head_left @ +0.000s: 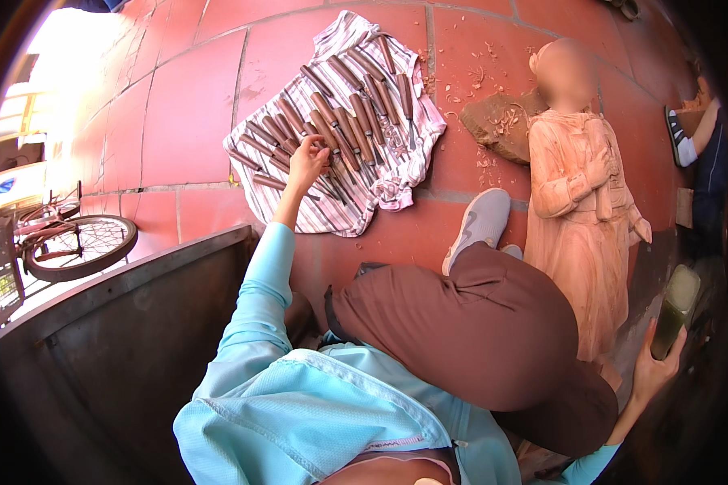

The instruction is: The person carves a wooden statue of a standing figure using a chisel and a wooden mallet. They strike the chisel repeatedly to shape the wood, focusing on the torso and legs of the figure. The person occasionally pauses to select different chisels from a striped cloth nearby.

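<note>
My left hand [306, 164] reaches over a row of carving chisels [353, 133], its fingers loosely bent and apart near the wooden handles. No tool shows in its grasp. Under the chisels lies a striped cloth [260, 206], spread on the floor. At the far right my right hand [653, 370] is closed around a green rectangular block [678, 303] with a paler worn face, like a whetstone. Beside my right leg lies a carved wooden figure [578, 210] in a long robe, its hands at the chest and side.
A rough wood block [497, 125] with shavings rests beside the figure's head. More shavings are scattered on the red floor tiles [194, 113]. A dark metal-edged panel [129, 347] stands at my left, with a bicycle [77, 242] beyond it. Another person's foot [682, 145] shows at the right.
</note>
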A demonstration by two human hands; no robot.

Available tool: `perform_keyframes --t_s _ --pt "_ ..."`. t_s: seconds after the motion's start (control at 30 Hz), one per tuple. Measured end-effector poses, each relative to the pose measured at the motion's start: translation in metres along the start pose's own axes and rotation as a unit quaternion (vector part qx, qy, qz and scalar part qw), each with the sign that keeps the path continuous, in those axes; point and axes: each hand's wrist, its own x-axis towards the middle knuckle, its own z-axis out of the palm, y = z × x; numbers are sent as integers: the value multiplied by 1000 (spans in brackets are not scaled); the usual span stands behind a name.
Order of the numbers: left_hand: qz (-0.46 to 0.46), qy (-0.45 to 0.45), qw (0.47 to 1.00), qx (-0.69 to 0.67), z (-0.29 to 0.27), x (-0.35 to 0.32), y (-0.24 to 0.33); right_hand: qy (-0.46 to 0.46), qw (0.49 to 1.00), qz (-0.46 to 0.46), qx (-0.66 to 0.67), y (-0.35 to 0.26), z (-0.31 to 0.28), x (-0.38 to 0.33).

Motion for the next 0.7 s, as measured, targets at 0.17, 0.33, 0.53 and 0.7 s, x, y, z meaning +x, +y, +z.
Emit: perform_keyframes --t_s 0.17,0.33,0.53,0.7 --pt "18 35 959 279 -10 8 -27 -5 1000 -1 -13 8 -1 -2" --pt "-41 36 906 420 -25 -16 -49 18 1000 -7 -22 3 1 -2" --pt "63 114 898 420 5 -43 -24 23 999 33 -4 -11 -1 -2" --pt "142 23 899 414 76 -10 27 25 999 40 -6 -5 -5 -8"
